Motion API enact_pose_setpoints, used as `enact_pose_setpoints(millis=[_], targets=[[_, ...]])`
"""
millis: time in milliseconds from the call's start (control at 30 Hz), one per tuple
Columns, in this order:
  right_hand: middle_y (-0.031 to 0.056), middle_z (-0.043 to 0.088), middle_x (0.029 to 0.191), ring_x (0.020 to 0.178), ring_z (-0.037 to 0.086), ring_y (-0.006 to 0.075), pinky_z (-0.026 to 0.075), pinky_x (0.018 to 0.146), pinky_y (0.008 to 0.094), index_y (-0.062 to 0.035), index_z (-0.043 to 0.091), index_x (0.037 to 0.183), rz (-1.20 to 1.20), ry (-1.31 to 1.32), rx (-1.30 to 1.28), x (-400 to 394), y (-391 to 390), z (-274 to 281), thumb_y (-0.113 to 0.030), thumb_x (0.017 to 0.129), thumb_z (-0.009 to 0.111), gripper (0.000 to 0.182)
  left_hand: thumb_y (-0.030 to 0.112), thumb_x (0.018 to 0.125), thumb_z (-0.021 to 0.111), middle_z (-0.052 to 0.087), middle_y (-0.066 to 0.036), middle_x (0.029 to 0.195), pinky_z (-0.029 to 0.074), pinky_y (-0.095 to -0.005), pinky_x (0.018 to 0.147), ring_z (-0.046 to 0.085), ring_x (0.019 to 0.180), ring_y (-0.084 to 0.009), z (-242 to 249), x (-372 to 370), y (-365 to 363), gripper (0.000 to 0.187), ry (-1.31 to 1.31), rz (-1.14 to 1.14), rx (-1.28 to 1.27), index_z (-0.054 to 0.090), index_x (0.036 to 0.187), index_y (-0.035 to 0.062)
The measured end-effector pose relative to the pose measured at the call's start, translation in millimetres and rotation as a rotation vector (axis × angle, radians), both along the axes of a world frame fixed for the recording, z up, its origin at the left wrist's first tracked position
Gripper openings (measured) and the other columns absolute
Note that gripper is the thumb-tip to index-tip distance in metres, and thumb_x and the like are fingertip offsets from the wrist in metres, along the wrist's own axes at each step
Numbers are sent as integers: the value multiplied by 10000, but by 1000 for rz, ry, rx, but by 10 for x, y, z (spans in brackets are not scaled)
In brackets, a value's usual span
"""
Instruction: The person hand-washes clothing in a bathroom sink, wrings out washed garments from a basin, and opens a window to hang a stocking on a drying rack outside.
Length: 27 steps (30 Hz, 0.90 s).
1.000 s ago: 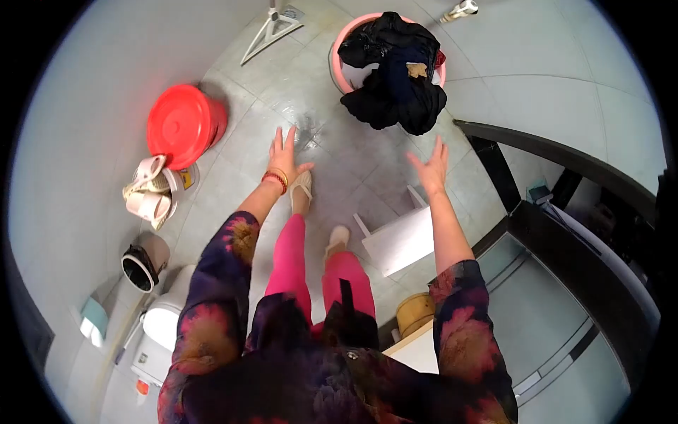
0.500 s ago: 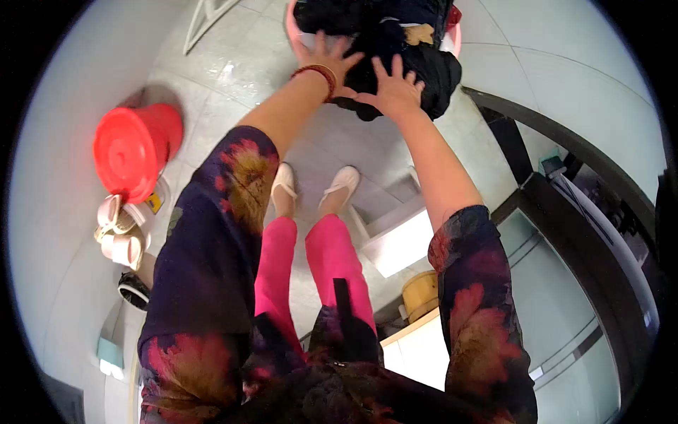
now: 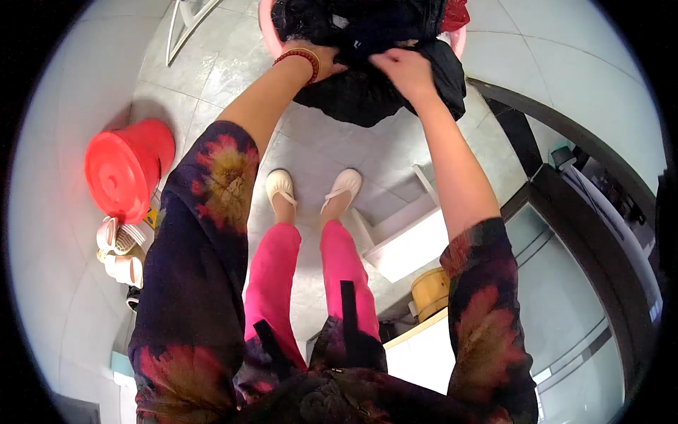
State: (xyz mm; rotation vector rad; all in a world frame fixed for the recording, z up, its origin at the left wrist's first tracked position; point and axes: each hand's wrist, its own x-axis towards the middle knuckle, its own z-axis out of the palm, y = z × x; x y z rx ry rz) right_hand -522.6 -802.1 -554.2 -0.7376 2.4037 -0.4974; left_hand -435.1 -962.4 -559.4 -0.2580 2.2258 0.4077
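Note:
A pink tub at the top of the head view is piled with dark wet-looking clothes. A black garment hangs over its near side, stretched between my two hands. My left hand, with a red bead bracelet at the wrist, grips the garment's left part; its fingertips are partly hidden in the cloth. On the right, my right hand has its fingers curled and closed on the same black cloth. A bit of red cloth shows at the tub's far right.
To the left stand a red lidded bucket and white slippers. A white stool is on the floor to the right of my feet, near a yellow wooden tub. A dark-framed glass door lies further right.
My hands have gone from spread fingers over the pile to closing on the black garment. The garment now spreads wider and hangs lower at the left. The tan patch is no longer visible.

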Motion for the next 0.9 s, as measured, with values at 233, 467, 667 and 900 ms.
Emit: enact_pose_setpoints(millis=[233,467,667,900], targets=[[180,584,946,904,561,312,427,806,358,-69,439,1156,-429,143,-364,-257,-178,32,-372,633,681,651,457,760,515,462,-73,1182,356,-448,863,464,1048,-291,477,558,474,476,835,202,-66,447,1187,257],[196,580,935,898,557,331,428,805,370,-60,535,1070,-292,277,-77,-362,-363,148,-355,638,634,533,248,717,614,492,-89,1025,428,-395,743,495,924,-296,188,427,484,392,668,-30,126,517,1092,194],[102,581,798,711,561,185,449,643,288,-42,528,940,-511,-2,-407,-353,351,492,-29,663,569,279,131,737,557,532,-119,850,429,-368,752,527,833,-298,293,111,-111,151,930,361,266,613,872,94],[109,440,1143,956,470,294,417,809,351,-184,462,1165,-7,523,-217,-125,286,498,-117,674,628,522,245,745,573,503,-97,853,420,-375,660,481,771,-295,523,-189,26,268,1389,359,-192,533,983,129]])
